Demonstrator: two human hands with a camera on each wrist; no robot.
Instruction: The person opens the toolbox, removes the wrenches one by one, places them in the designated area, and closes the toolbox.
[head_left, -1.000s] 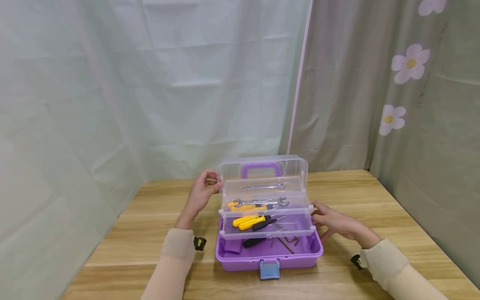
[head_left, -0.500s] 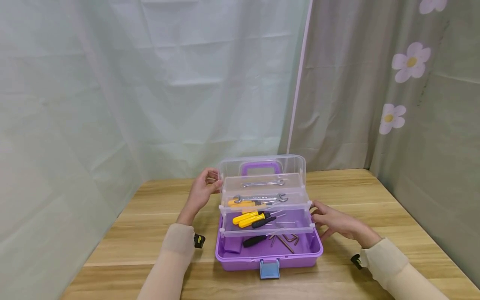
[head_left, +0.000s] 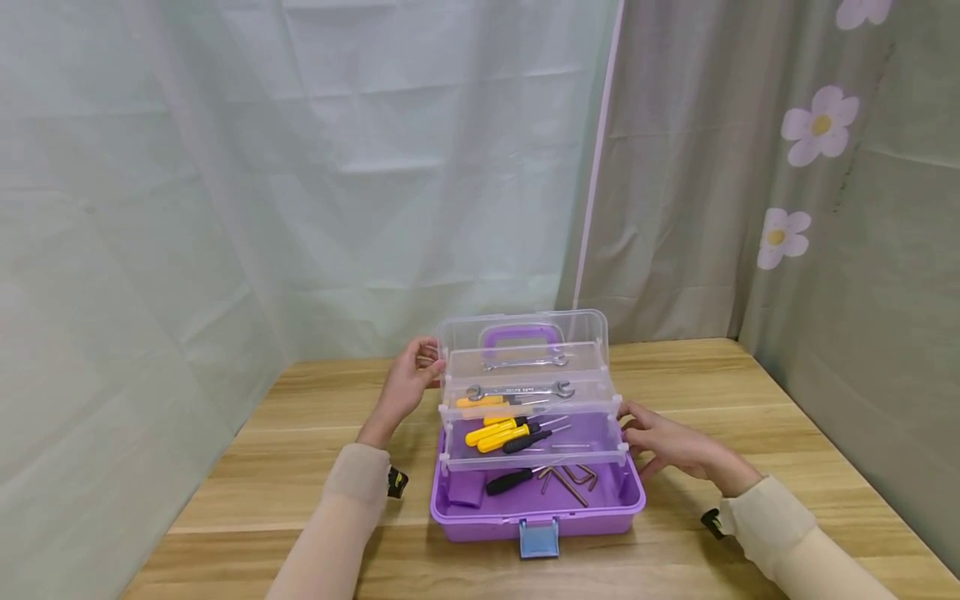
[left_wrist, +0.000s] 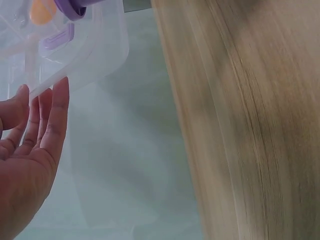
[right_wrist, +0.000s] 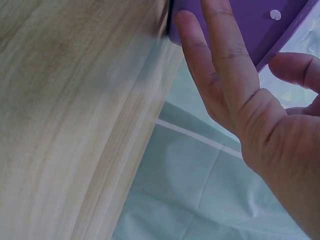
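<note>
A purple toolbox (head_left: 592,525) stands with its clear lid (head_left: 465,329) raised and its stepped clear trays (head_left: 600,457) spread above the base. My left hand (head_left: 405,385) pinches the lid's left edge between thumb and fingers; the left wrist view shows the fingertips (left_wrist: 61,90) right at that edge. On the other side, my right hand (head_left: 667,439) rests against the box's right wall, its fingers (right_wrist: 232,55) fairly straight along the purple side. Wrenches (head_left: 521,390) and yellow-handled screwdrivers (head_left: 502,437) lie in the trays.
In the base lie a black-handled screwdriver (head_left: 510,481), several hex keys (head_left: 570,487) and a small purple block (head_left: 467,489). A blue latch (head_left: 538,540) hangs at the front. The wooden table (head_left: 300,467) ends at curtains (head_left: 360,208) behind.
The lid and trays have shifted slightly up and back, with the left hand keeping its grip on the lid edge. More of the base's contents shows. The right hand stays in place.
</note>
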